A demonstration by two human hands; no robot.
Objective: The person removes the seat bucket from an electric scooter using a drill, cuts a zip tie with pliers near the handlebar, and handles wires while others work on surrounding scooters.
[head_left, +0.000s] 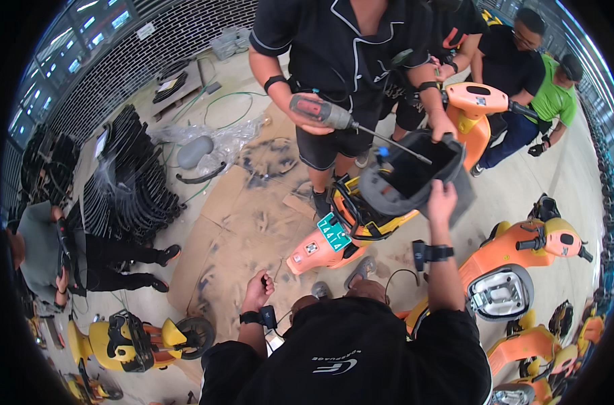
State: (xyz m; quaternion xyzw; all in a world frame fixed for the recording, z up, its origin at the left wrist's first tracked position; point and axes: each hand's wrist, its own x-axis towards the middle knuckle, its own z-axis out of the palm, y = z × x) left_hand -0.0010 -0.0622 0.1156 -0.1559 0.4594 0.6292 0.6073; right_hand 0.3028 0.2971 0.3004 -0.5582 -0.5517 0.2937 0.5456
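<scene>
My right hand grips the near right rim of a black plastic storage tub, tilted over the rear of an orange-and-yellow scooter. A person opposite holds the tub's far rim with one hand. In that person's other hand is a grey-and-red power screwdriver, its long bit reaching over the tub's opening. My left hand is closed, apart from the scooter, near its tail and green number plate. Something small and dark shows at its fingers; I cannot make out what.
More orange scooters stand to the right, one with a seat-shaped part on it. A yellow scooter is at the lower left. Stacked black parts, plastic wrap and cardboard lie on the floor. Several other people are nearby.
</scene>
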